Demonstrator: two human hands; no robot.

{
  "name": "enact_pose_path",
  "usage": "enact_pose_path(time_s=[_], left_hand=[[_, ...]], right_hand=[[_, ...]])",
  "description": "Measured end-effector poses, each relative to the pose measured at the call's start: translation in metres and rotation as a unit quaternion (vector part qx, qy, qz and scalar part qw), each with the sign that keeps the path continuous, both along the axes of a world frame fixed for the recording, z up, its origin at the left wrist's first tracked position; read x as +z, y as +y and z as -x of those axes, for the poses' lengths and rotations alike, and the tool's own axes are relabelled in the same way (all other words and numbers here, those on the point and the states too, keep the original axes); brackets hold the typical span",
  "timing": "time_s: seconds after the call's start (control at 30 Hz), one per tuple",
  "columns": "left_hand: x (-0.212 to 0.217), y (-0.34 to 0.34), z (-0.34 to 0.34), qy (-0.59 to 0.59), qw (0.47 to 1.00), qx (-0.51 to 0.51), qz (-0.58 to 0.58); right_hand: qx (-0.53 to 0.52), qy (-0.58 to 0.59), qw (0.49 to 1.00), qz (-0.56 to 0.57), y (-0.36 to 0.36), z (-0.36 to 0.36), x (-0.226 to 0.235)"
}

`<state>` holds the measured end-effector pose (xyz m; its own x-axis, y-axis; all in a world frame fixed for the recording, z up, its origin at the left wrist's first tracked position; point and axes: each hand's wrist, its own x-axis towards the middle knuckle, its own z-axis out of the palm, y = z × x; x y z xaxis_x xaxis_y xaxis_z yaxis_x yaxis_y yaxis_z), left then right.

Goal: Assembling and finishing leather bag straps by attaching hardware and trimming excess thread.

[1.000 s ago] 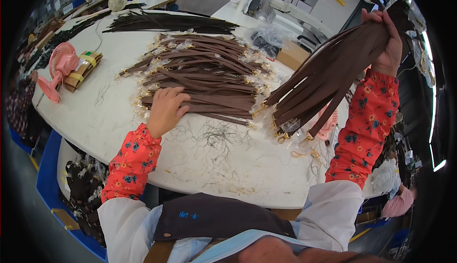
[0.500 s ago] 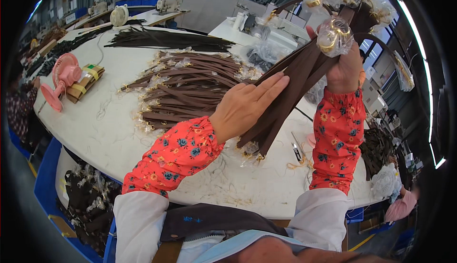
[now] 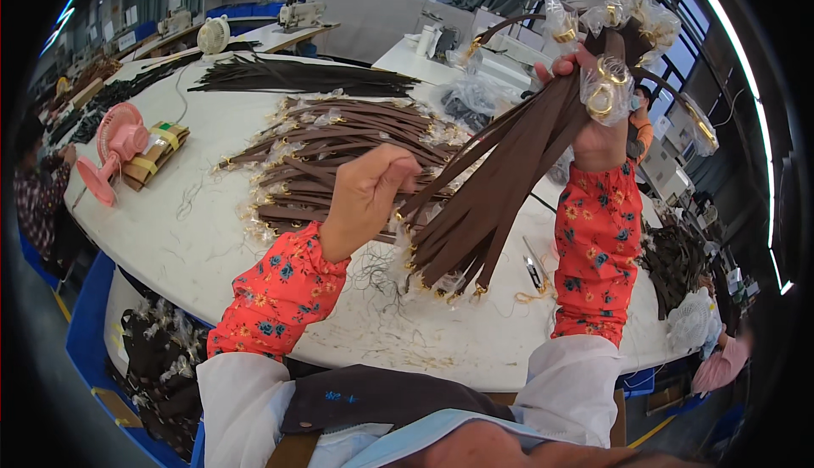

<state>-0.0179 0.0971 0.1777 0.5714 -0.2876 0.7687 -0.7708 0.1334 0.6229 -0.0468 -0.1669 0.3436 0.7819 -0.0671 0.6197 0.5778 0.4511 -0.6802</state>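
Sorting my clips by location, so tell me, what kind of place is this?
Most likely a factory workshop for leather or bag goods. Brown straps with wrapped gold rings lie heaped on a big white worktable, sewing machines stand on benches behind, and both hands hold a bundle of straps.

So a second ago the left hand [image 3: 366,198] was flat down on the pile of straps [image 3: 339,158] on the worktop [image 3: 212,239], and now it's up off that pile and closed around the lower part of the bunch of brown straps [image 3: 500,180]. The right hand [image 3: 593,120] started out way off to the side with the bunch hanging slack; since then it has come in toward the middle and gone higher, so the bunch now runs steeply up to the plastic-wrapped gold rings [image 3: 606,95]. Half a second back the left fingers were only laid open against the straps.
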Motion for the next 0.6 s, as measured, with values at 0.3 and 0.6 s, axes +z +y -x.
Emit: enact_pose_path(time_s=[0.3, 0.6], left_hand=[[0.053, -0.022, 0.01, 0.197, 0.805, -0.478, 0.291], [0.019, 0.008, -0.002, 0.233, 0.9, -0.331, 0.163]], right_hand=[[-0.024, 0.086, 0.996, -0.004, 0.035, -0.001, -0.028], [-0.075, 0.047, 0.995, 0.035, 0.013, -0.009, -0.035]])
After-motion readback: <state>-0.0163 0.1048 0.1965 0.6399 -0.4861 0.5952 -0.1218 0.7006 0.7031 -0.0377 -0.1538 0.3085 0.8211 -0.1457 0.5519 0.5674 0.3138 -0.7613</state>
